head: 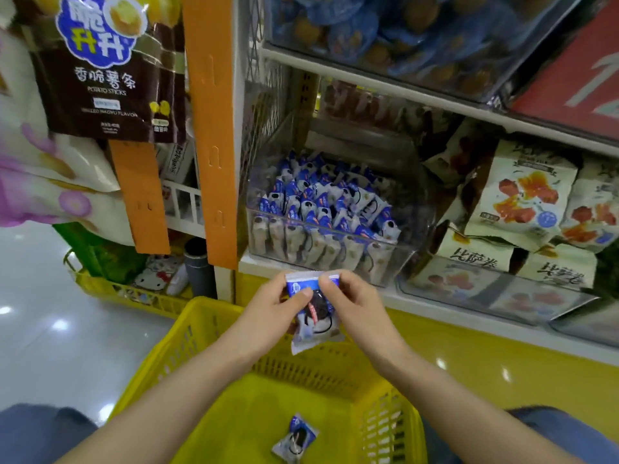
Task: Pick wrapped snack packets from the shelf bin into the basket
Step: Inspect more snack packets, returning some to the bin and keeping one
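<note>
below the wrists, a yellow plastic basket with slotted lattice walls holds one packet, a small crinkled wrapper in blue and white lying flat on its floor. above the basket's far rim both hands hold a second packet of the same kind between them. the left hand pinches its upper left edge with thumb and curled fingers. the right hand pinches its upper right corner, fingers bent round it. this one hangs upright and glossy, sealed edge on top, with a dark round shape on its face. just beyond the hands, a clear rigid bin on the white shelf is packed with more packets standing in rows, too many to count. right of the bin, pale bags lean in a stack.
</note>
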Motion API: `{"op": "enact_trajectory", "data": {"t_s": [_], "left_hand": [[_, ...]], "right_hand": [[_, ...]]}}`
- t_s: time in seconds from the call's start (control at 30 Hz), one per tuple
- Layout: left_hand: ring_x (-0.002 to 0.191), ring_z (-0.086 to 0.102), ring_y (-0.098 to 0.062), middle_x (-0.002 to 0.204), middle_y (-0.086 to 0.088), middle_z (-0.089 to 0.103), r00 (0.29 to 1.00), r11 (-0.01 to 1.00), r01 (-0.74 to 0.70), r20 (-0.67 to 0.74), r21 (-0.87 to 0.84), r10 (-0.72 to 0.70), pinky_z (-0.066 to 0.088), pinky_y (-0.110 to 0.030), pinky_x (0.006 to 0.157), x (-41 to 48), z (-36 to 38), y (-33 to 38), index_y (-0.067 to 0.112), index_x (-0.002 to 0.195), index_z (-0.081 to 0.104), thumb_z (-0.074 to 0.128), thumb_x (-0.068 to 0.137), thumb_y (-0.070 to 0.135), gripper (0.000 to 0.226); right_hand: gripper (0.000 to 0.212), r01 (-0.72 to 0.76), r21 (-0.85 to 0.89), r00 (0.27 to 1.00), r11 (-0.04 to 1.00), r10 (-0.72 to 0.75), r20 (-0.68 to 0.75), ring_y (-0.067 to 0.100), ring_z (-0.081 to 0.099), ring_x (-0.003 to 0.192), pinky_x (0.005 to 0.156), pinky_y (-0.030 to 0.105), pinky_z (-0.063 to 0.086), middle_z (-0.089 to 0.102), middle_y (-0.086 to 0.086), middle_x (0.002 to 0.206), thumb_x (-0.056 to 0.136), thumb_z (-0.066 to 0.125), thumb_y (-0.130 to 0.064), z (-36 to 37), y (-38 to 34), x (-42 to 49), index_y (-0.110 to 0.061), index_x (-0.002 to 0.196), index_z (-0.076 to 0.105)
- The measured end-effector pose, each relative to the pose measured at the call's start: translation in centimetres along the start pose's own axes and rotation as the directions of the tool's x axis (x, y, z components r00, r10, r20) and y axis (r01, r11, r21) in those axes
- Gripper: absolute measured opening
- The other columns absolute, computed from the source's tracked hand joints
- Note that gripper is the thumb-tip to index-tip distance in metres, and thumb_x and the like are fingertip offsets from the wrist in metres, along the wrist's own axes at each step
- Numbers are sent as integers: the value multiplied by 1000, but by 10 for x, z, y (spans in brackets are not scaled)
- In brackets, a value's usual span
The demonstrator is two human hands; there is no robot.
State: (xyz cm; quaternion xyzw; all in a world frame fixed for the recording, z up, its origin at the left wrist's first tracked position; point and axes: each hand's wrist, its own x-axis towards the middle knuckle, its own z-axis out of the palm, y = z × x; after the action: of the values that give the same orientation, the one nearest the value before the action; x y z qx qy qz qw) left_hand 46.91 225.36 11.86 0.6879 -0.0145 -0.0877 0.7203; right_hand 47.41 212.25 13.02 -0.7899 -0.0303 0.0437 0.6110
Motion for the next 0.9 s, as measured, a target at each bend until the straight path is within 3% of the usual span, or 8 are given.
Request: {"op": "enact_trajectory", "data": {"t_s": [0.13, 0.23, 0.33, 0.43, 0.6, 0.73, 0.8, 0.9], "left_hand": [[67, 64, -2, 71, 7, 66, 1000, 997, -18, 2, 69, 18, 47, -15, 54, 2, 0, -5, 19, 82, 57, 51, 93, 21, 14], [62, 59, -7, 62, 3, 56, 999, 992, -32, -12, 122, 34, 46, -21, 55, 5, 1, -7, 18, 69, 50, 49, 94, 25, 26], [59, 61, -4, 59, 6, 60, 1000, 997, -2, -12, 83, 3, 46, -16, 50, 7, 2, -5, 23, 65, 54, 48, 95, 25, 31], [64, 66, -7, 68, 6, 69, 998, 998, 58, -4, -13, -58, 50, -20, 55, 7, 3, -2, 23, 79, 63, 49, 94, 29, 21], [75, 67, -14, 91, -5, 71, 992, 989, 122, 16, -87, -121, 56, -26, 66, 7, 1, 2, 10, 103, 62, 67, 80, 23, 26], [82, 67, -18, 91, -6, 73, 994, 980, 60, -81, -192, -76, 53, -32, 78, 9, -7, 7, 8, 105, 63, 69, 72, 21, 36], [79, 67, -14, 81, 0, 74, 981, 987, 2, -192, -162, -34, 52, -31, 78, 10, -11, 7, 10, 96, 65, 65, 81, 19, 18], [68, 62, -4, 74, 3, 69, 946, 993, -107, -302, 50, 118, 51, -15, 63, 11, -18, 4, 13, 84, 66, 60, 88, 20, 10]], "right_hand": [[13, 14, -89, 1000, 996, -14, 2, 18, 61, 78, 76, 39, 50, 66, 11, 81, 89, 60, -16, -7, 3, 1, -4, 89, 65], [10, 238, -329, 971, 914, -236, 46, 11, 59, 78, 73, 29, 47, 65, 3, 82, 87, 63, -19, -12, 4, 1, -9, 87, 65], [9, 437, -593, 879, 676, -460, 123, 4, 53, 80, 71, 14, 41, 57, -8, 84, 87, 63, -22, -15, 5, 1, -14, 90, 65], [3, 427, -564, 876, 707, -478, 64, 1, 53, 77, 67, 8, 40, 56, -12, 80, 87, 63, -21, -16, 5, 5, -18, 86, 65], [16, 146, -96, 959, 985, -165, -231, 7, 61, 68, 65, 27, 54, 64, -4, 74, 90, 58, -13, -18, 1, 13, -22, 77, 59], [8, -13, 299, 976, 954, 77, -203, 7, 66, 67, 60, 17, 54, 67, 8, 82, 93, 51, -9, -19, -1, 13, -5, 90, 56], [6, -84, 320, 984, 944, 128, -120, 7, 67, 66, 61, 18, 56, 67, 11, 84, 94, 50, -7, -17, 1, 10, -3, 95, 54], [18, -185, 26, 980, 982, 183, 75, 14, 68, 77, 70, 25, 57, 67, 15, 93, 90, 55, -3, -11, 8, 7, -4, 108, 49]]}}
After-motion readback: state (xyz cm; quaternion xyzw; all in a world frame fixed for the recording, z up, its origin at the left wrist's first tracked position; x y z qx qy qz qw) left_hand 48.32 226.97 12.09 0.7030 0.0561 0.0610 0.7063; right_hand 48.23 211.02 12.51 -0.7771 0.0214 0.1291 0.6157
